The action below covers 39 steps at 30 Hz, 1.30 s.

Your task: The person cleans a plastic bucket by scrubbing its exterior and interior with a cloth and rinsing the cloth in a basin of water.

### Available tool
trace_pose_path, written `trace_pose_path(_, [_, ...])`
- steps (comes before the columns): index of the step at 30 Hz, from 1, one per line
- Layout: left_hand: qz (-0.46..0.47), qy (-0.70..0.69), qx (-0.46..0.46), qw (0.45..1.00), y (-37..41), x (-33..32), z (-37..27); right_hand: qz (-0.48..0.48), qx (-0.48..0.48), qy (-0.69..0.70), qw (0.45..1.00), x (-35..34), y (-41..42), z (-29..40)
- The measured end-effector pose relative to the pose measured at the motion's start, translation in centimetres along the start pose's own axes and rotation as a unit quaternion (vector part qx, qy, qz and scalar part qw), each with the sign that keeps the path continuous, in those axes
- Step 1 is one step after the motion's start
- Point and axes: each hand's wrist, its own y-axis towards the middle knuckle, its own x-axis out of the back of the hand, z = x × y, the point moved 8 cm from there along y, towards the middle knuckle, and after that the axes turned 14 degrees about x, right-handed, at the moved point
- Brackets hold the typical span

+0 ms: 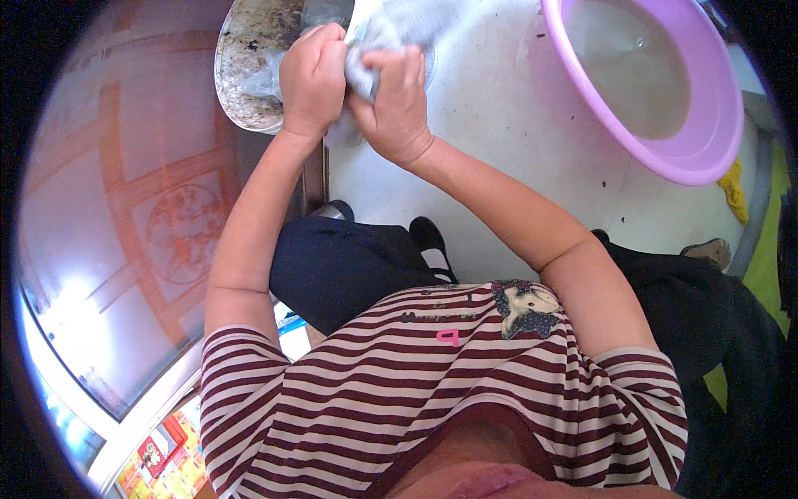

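A wet-looking greyish-white cloth, blurred by motion, is bunched between my two hands. My left hand is closed in a fist around its left part, with the fingers mostly hidden from above. Beside it, my right hand grips the cloth with bent fingers. More blurred grey material spreads out beyond my right hand. Under and to the left of my left hand is a white bin-like container with brown and black stains. A piece of clear plastic film lies against its stained surface.
A pink plastic basin holding murky water stands on the pale, speckled floor at the right. Yellow cloth pokes out by its base. A glossy brown wooden panel with carved patterns fills the left. Black shoes and a foot show below.
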Motion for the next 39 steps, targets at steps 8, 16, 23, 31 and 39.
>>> trace_pose_path(8, [0.044,-0.113,0.11,0.987,1.5,0.0,3.8,0.006,-0.056,-0.014,0.998,0.5,2.3,-4.1])
trace_pose_path(16, [-0.081,0.141,-0.208,0.964,0.1,-0.3,0.7,0.197,-0.051,0.027,0.979,-4.3,-6.7,-0.7])
trace_pose_path(23, [-0.04,0.267,-0.127,0.954,-1.2,0.1,-2.0,-0.021,-0.204,0.076,0.976,0.9,0.0,-8.9])
trace_pose_path(31, [-0.042,0.21,-0.118,0.97,0.4,-0.6,-1.3,0.062,-0.235,0.044,0.969,-4.1,-8.6,-19.5])
trace_pose_path(39, [-0.023,0.231,-0.074,0.97,-0.3,-0.3,-0.8,0.059,-0.073,0.202,0.975,-3.2,7.2,-15.2])
